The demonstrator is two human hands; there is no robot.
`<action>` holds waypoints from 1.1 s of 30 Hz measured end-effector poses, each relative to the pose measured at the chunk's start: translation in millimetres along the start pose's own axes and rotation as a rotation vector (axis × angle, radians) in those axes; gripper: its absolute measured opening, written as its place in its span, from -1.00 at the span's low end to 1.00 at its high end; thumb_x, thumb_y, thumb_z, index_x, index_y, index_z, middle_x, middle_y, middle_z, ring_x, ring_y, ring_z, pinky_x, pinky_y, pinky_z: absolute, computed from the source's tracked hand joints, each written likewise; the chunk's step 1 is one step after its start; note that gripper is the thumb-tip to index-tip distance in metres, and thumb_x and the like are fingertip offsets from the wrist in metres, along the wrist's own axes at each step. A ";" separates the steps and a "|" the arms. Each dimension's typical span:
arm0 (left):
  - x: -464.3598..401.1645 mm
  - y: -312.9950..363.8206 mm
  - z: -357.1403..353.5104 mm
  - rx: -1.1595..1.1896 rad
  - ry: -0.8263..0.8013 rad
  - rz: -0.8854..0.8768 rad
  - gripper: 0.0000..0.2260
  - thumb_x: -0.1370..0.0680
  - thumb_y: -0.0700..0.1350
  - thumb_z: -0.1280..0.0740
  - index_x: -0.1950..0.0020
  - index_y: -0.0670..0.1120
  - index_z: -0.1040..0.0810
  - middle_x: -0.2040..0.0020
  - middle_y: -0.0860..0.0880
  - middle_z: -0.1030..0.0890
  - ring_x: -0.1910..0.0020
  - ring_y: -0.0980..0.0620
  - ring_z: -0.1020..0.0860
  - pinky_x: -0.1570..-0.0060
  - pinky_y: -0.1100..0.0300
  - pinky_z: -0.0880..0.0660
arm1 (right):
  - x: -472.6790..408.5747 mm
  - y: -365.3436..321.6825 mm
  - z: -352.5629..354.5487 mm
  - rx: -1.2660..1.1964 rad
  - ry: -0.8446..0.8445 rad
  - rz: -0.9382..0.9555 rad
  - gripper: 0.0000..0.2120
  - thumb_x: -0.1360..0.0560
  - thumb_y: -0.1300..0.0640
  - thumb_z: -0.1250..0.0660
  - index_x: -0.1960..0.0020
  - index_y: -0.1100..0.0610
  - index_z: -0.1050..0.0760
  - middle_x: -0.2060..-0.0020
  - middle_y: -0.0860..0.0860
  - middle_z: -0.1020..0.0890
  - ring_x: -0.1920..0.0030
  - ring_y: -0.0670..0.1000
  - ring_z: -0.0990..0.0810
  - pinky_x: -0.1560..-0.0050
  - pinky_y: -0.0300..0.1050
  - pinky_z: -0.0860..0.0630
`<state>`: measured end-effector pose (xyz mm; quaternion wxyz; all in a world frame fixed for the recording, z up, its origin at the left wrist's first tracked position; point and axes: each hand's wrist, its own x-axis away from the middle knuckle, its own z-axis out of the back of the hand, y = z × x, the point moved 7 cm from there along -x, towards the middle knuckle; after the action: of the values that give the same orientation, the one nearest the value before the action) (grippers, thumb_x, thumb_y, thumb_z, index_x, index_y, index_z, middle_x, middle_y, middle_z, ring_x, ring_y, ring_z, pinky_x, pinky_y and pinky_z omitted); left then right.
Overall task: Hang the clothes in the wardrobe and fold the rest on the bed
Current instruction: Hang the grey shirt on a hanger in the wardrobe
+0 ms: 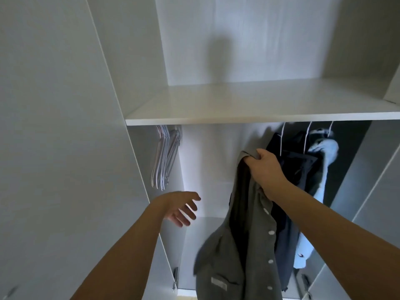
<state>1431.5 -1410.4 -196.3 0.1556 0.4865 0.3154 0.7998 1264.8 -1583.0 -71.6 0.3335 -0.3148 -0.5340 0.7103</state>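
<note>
Right hand [265, 164], centre-right of frame, is raised inside the open wardrobe [65, 126], fingers curled tight round the top edge of a grey button-up shirt [242, 245]; shirt hangs down from that grip to the bottom edge of frame, white buttons running down its front, a chest pocket showing low centre, lower part blurred. Left hand [179, 207], centre-left and lower than the right, holds nothing, fingers spread and relaxed, palm turned toward the wardrobe's back panel, touching no item. The 2 hands are well apart. White shelf [238, 105] spans the frame's middle, bare on top. Under it at left, a bunch of pale empty hangers [165, 156] hangs close to the left side wall, above the left hand. Under it at right, behind the right hand, a dark garment [296, 165] and a white garment [322, 165] hang side by side on white hangers, white one furthest right. Cannot tell whether the grey shirt is on a hanger
</note>
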 end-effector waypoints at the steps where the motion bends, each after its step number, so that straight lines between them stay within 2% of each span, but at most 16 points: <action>1: -14.3 14.9 21.9 -0.001 0.100 -0.048 -0.65 -0.56 0.07 -0.28 -0.07 -0.22 -0.53 -0.01 -0.19 -0.63 0.04 -0.22 -0.61 -0.11 -0.05 -0.54 | -9.7 -0.3 -7.0 0.022 -0.006 -0.001 -0.73 -0.55 0.13 -0.27 0.31 0.12 -0.36 0.39 0.04 -0.44 0.34 0.01 -0.45 0.28 -0.12 -0.43; 3: -40.3 40.9 69.2 -0.081 0.405 -0.158 -0.74 -0.56 -0.02 -0.27 0.01 -0.23 -0.49 0.09 -0.19 -0.60 0.15 -0.17 -0.58 -0.03 -0.01 -0.56 | -25.7 -0.1 -18.4 0.062 -0.009 -0.004 -0.73 -0.56 0.10 -0.26 0.30 0.12 -0.37 0.40 0.05 -0.44 0.35 0.03 -0.45 0.27 -0.10 -0.42; 5: -59.1 61.2 110.5 -0.320 0.687 -0.213 -0.76 -0.56 -0.07 -0.23 -0.04 -0.24 -0.50 0.01 -0.20 -0.59 0.06 -0.19 -0.59 0.00 0.05 -0.54 | -40.8 2.2 -30.0 0.113 -0.001 -0.010 -0.70 -0.57 0.09 -0.23 0.32 0.12 -0.32 0.43 0.04 -0.40 0.38 0.02 -0.41 0.30 -0.11 -0.38; 6: -67.0 68.3 125.3 -0.430 0.776 -0.219 -0.75 -0.56 -0.09 -0.21 -0.13 -0.23 -0.49 -0.08 -0.20 -0.58 -0.04 -0.20 -0.58 -0.02 0.07 -0.51 | -47.1 3.5 -34.9 0.139 0.002 -0.013 -0.69 -0.57 0.09 -0.22 0.33 0.12 -0.30 0.43 0.03 -0.38 0.39 0.01 -0.39 0.32 -0.11 -0.36; 8: -86.0 77.5 146.9 -0.578 0.846 -0.193 -0.73 -0.57 -0.14 -0.21 -0.22 -0.22 -0.46 -0.18 -0.21 -0.55 -0.14 -0.21 -0.55 -0.06 0.03 -0.50 | -58.5 5.8 -44.3 0.180 0.014 -0.016 -0.66 -0.58 0.10 -0.21 0.35 0.11 -0.26 0.45 0.02 -0.35 0.41 0.00 -0.36 0.33 -0.12 -0.34; 15: -133.1 97.5 164.5 -0.891 0.875 -0.098 -0.75 -0.57 -0.21 -0.24 -0.23 -0.18 -0.50 -0.19 -0.15 -0.59 -0.17 -0.14 -0.57 -0.04 0.03 -0.52 | -81.1 14.1 -69.3 0.223 -0.078 -0.047 -0.70 -0.56 0.11 -0.25 0.32 0.16 -0.31 0.44 0.06 -0.36 0.40 0.01 -0.37 0.33 -0.14 -0.33; 19: -148.0 101.0 177.0 -0.980 0.869 -0.055 -0.77 -0.55 -0.22 -0.27 -0.19 -0.15 -0.58 -0.16 -0.13 -0.62 -0.14 -0.11 -0.59 0.02 0.06 -0.53 | -90.1 15.7 -76.6 0.221 -0.118 -0.082 -0.76 -0.55 0.12 -0.25 0.26 0.18 -0.36 0.44 0.06 -0.37 0.43 -0.01 -0.37 0.34 -0.14 -0.34; 22: -156.5 104.7 179.5 -0.997 0.846 -0.054 -0.77 -0.56 -0.22 -0.26 -0.19 -0.15 -0.58 -0.17 -0.12 -0.61 -0.15 -0.10 -0.58 0.02 0.08 -0.52 | -96.8 20.4 -76.5 0.236 -0.117 -0.096 -0.71 -0.55 0.11 -0.27 0.30 0.16 -0.29 0.48 0.03 -0.33 0.49 -0.05 -0.32 0.41 -0.20 -0.29; 25: -158.9 106.6 181.5 -0.924 0.832 -0.046 -0.80 -0.54 -0.16 -0.28 -0.12 -0.15 -0.60 -0.12 -0.11 -0.62 -0.10 -0.11 -0.60 0.10 0.12 -0.48 | -100.4 27.6 -75.1 0.230 -0.119 -0.125 -0.64 -0.55 0.11 -0.27 0.36 0.12 -0.22 0.51 0.00 -0.29 0.54 -0.08 -0.27 0.47 -0.23 -0.24; 28: -159.8 105.6 182.9 -0.799 0.806 -0.053 -0.82 -0.48 -0.08 -0.28 0.01 -0.12 -0.59 -0.01 -0.09 -0.63 0.00 -0.11 -0.61 0.18 0.19 -0.41 | -101.4 36.4 -75.9 0.238 -0.140 -0.162 -0.65 -0.55 0.11 -0.27 0.36 0.11 -0.24 0.50 0.01 -0.29 0.51 -0.05 -0.27 0.43 -0.21 -0.24; 31: -160.6 106.6 188.5 -0.490 0.832 -0.114 -0.75 -0.50 -0.08 -0.23 -0.06 -0.18 -0.57 -0.13 -0.17 -0.60 -0.10 -0.18 -0.57 0.05 0.14 -0.42 | -101.5 43.4 -75.6 0.246 -0.155 -0.189 -0.66 -0.56 0.11 -0.26 0.36 0.12 -0.27 0.50 0.01 -0.31 0.49 -0.05 -0.27 0.43 -0.20 -0.24; 33: -159.0 112.4 190.0 -0.269 0.855 -0.227 -0.77 -0.51 -0.14 -0.19 -0.04 -0.22 -0.56 -0.14 -0.21 -0.58 -0.11 -0.20 -0.55 -0.01 0.13 -0.41 | -102.5 45.4 -74.0 0.251 -0.163 -0.188 -0.66 -0.56 0.13 -0.25 0.37 0.12 -0.27 0.50 0.00 -0.30 0.50 -0.05 -0.27 0.44 -0.21 -0.24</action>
<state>1680.5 -1516.3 -168.5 0.1600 0.0510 0.2960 0.9403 1377.4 -1634.9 -123.4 0.3908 -0.1608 -0.4932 0.7604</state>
